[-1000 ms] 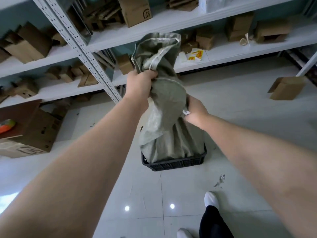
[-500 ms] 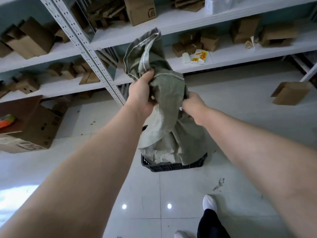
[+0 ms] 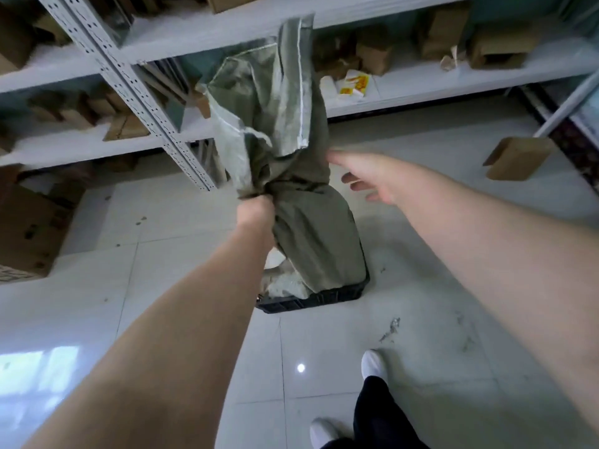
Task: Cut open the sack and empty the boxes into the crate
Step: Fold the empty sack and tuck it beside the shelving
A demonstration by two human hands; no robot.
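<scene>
The sack (image 3: 291,189) stood upended, its lower end inside the black crate (image 3: 308,301) on the floor, so the cutting looked done and the emptying well under way. The left hand (image 3: 254,210) gripped the bunched fabric at mid-height, fingers curled tight round it. The right hand (image 3: 372,181) hung just beside the sack, fingers spread, holding nothing. Pale parcels (image 3: 285,283) showed in the crate. Whether more sat inside the sack could not be told. 2 steps seemed left: shaking it out and lifting it clear.
</scene>
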